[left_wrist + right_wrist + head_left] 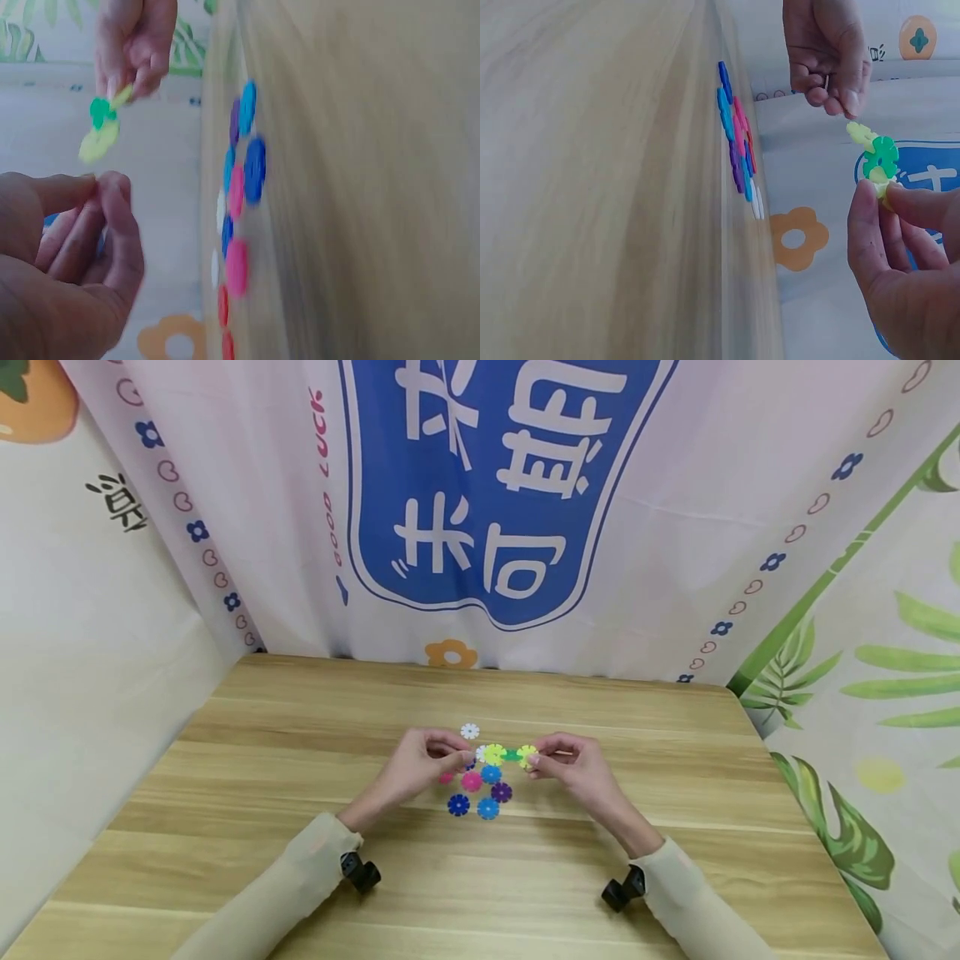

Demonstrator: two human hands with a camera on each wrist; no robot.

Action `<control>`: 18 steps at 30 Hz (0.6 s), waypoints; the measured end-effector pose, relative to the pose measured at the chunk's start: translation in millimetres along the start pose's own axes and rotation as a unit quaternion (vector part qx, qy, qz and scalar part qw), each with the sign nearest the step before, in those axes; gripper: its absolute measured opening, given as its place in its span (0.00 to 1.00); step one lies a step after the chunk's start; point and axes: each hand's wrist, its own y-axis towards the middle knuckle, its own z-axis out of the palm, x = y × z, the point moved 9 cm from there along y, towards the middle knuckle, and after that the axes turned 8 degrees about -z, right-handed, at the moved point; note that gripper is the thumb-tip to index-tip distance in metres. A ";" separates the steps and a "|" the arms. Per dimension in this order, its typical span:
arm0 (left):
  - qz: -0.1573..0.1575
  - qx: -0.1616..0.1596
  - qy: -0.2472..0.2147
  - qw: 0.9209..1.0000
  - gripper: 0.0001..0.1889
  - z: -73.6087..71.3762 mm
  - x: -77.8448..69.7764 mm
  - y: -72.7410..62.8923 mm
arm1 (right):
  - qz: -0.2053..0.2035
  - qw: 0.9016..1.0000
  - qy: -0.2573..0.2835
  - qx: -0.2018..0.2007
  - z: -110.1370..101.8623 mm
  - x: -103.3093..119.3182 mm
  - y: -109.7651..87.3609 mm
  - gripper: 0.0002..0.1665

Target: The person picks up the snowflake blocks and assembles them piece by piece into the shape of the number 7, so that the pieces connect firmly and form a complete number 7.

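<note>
My right hand pinches one yellow-green snowflake disc between thumb and fingers. That disc is joined to a green disc, which links to another yellow-green disc on the left. Together they form a short chain held above the table. My left hand has curled fingers, with thumb and index tips close together just short of the chain's free end. Nothing shows between those tips in the left wrist view. Loose discs lie below, including pink, purple, light blue and dark blue.
A white disc lies behind the others, and red ones show in the left wrist view. The wooden table ends at a printed curtain at the back. A small black device sits on each wrist.
</note>
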 end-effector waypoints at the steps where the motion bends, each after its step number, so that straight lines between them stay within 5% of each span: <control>1: 0.007 -0.008 0.017 1.000 0.06 -4.0 1.0 0.7 | 0.000 1.000 0.001 -0.004 -2.2 -0.2 -0.4 0.14; 8: 0.022 -0.019 0.137 0.990 0.05 -25.4 13.8 7.5 | -0.004 1.000 -0.006 -0.005 -10.3 -0.8 -2.8 0.14; 18: -0.003 -0.046 0.202 0.978 0.11 -57.6 35.0 27.6 | -0.013 1.000 -0.014 -0.005 -14.4 3.3 -5.7 0.14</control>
